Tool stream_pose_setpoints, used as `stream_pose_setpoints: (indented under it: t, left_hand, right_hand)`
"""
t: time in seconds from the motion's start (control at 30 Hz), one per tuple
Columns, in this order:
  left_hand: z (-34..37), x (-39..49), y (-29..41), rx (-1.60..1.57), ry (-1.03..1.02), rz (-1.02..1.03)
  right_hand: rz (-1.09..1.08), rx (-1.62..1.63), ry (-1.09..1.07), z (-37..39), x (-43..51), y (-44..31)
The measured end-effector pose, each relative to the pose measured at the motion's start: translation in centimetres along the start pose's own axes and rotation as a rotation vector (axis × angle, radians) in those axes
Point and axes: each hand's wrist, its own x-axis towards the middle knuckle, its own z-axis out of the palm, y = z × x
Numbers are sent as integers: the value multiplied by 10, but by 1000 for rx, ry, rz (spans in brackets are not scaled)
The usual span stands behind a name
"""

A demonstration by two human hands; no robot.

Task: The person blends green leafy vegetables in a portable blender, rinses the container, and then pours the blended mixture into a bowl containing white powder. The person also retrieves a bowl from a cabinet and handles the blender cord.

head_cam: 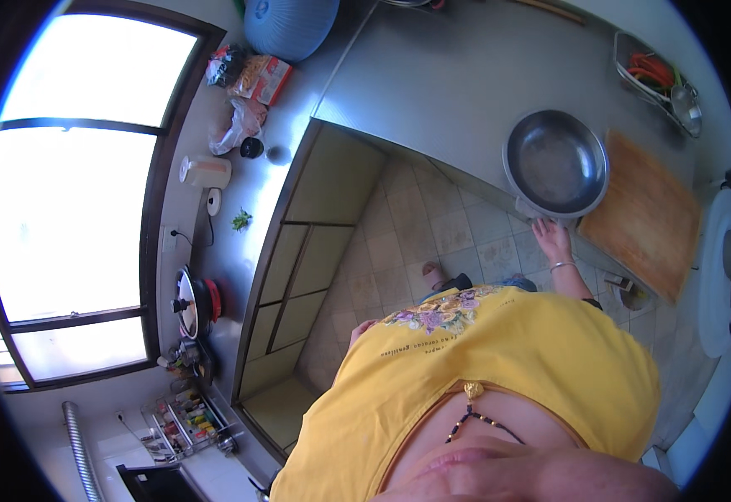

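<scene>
My right hand, with a bracelet at its wrist, is at the counter edge just below a large metal basin. Its palm shows and the fingers are slightly apart, with the fingertips near or against a pale cloth partly under the basin. Whether they touch it is unclear. A wooden cutting board lies right of the basin. My left hand hangs low beside the yellow shirt, over the floor, mostly hidden by the shirt; its fingers and any contents cannot be made out.
A metal counter turns a corner to the left, above cabinets. It bears a blue ribbed cover, bagged food, a kettle, green leaves and a lidded pan. A basket of red peppers stands at the upper right.
</scene>
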Motion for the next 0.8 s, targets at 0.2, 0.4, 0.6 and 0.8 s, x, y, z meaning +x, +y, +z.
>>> stream_pose_setpoints:
  t: [0.2,0.4,0.6,0.8]
  left_hand:
    - [-54,80,-5,61,-36,98]
    - [-117,179,-10,149,-73,268]
    - [-182,234,28,460,-70,287]
    - [-236,317,108,1465,27,571]
  right_hand:
    - [-105,-307,97,-20,9,5]
    - [-31,-572,153,0,-16,68]
    - [-214,-558,58,68,-66,132]
    - [-190,-731,115,103,-99,176]
